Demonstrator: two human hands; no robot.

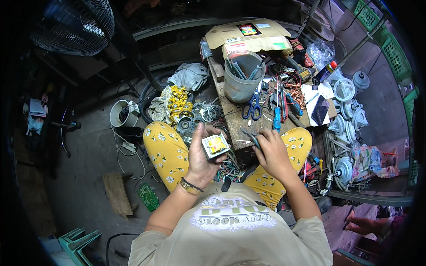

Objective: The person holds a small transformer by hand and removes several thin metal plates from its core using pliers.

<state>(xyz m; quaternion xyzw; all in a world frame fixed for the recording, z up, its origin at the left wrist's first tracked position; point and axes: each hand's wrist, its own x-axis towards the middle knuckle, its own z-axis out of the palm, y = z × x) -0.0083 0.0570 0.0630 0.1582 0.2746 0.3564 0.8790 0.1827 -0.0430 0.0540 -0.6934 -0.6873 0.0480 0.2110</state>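
Visibly, the squarish block has a yellow, pale-rimmed face.

the square block has a dull, metal-looking frame and a glossy face; the grey tool looks matt. the table is rough, unpolished wood, the bucket cloudy plastic, the carton matt cardboard. the scissors have smooth plastic handles; the trousers are soft, matt cloth.
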